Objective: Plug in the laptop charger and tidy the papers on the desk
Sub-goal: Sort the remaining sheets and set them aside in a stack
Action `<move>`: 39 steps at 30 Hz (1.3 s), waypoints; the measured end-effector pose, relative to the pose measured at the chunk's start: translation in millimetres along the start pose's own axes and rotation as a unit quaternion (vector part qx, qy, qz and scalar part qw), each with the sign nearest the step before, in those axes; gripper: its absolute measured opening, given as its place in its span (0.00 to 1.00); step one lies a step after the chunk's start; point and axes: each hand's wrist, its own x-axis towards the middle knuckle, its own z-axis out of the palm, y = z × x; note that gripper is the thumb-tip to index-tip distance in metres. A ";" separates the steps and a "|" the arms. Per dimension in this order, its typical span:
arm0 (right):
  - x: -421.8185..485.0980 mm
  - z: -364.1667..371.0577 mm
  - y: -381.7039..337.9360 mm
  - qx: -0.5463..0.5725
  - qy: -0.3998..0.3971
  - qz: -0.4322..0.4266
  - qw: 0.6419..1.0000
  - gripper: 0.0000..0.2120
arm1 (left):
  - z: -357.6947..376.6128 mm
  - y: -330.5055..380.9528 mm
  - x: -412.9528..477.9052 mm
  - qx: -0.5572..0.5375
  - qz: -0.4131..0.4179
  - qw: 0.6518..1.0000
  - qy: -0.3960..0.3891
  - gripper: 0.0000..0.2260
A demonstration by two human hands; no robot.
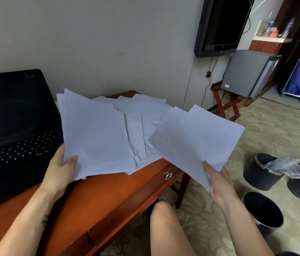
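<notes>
- My left hand (60,167): thumb on top, pinching the near corner of the left sheaf (94,137) of white sheets, raised above the desk (108,196).
- My right hand (217,182): thumb on top, pinching the near corner of the right sheaf (197,137), held out past the desk's right end.
- Loose papers (141,115): overlapping and askew, lying on the desk between the two sheaves.
- Laptop (12,130): open, screen dark, on the desk at my left.
- Drawer pull (168,174): metal, on the desk front.
- Floor, right: farther bin (260,172), black, with crumpled clear plastic at its rim; nearer bin (263,211), black.
- Wall: television (221,24), dark; grey mini fridge (247,72) below it, to the right.
</notes>
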 end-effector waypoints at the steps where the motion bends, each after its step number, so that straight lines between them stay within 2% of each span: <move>1: -0.7 1.8 1.3 -0.006 -0.008 0.000 1.000 0.18 | 0.9 0.3 -0.6 -0.003 -0.003 1.000 -0.009 0.20; 7: -5.3 27.9 14.9 -0.089 -0.077 -0.021 0.993 0.18 | 18.6 -2.6 -9.9 -0.050 -0.057 0.992 -0.103 0.20; 12: -10.0 60.7 19.5 -0.204 -0.152 -0.055 0.965 0.19 | 28.5 0.1 -14.7 -0.081 -0.103 0.981 -0.145 0.16; 15: -12.4 85.1 17.3 -0.248 -0.188 -0.078 0.947 0.22 | 29.0 1.4 -16.0 -0.078 -0.103 0.982 -0.141 0.12; 18: -11.5 108.1 20.7 -0.282 -0.213 -0.093 0.931 0.28 | 30.4 4.4 -17.9 -0.055 -0.088 0.984 -0.146 0.18; 21: -12.9 125.8 29.5 -0.307 -0.247 -0.107 0.913 0.36 | 29.7 7.6 -18.6 -0.040 -0.090 0.983 -0.155 0.09; 22: -13.9 129.8 32.8 -0.316 -0.257 -0.113 0.906 0.37 | 27.7 7.0 -18.6 -0.027 -0.093 0.982 -0.161 0.11; 25: -18.1 136.8 41.2 -0.330 -0.251 -0.141 0.899 0.36 | 22.7 4.0 -16.9 0.001 -0.087 0.983 -0.163 0.21; 27: -17.0 137.5 48.2 -0.350 -0.210 -0.174 0.896 0.34 | 20.8 1.9 -16.2 0.004 -0.077 0.988 -0.137 0.22; 29: -16.1 137.9 52.0 -0.406 -0.171 -0.188 0.878 0.30 | 22.1 1.5 -15.5 -0.008 -0.061 0.992 -0.111 0.23; 31: -11.2 138.8 56.6 -0.427 -0.168 -0.199 0.866 0.22 | 21.8 3.6 -14.5 -0.030 -0.046 0.995 -0.088 0.23; 34: -9.1 148.2 51.3 -0.373 -0.190 -0.188 0.889 0.16 | 18.1 6.3 -12.1 -0.059 -0.031 0.996 -0.066 0.22; 37: -5.0 162.4 40.9 -0.289 -0.221 -0.150 0.919 0.18 | 10.5 8.0 -10.3 -0.068 -0.015 0.994 -0.090 0.22; 39: -1.7 172.0 36.5 -0.288 -0.247 -0.136 0.915 0.20 | 3.6 8.4 -10.3 -0.034 0.000 0.992 -0.123 0.25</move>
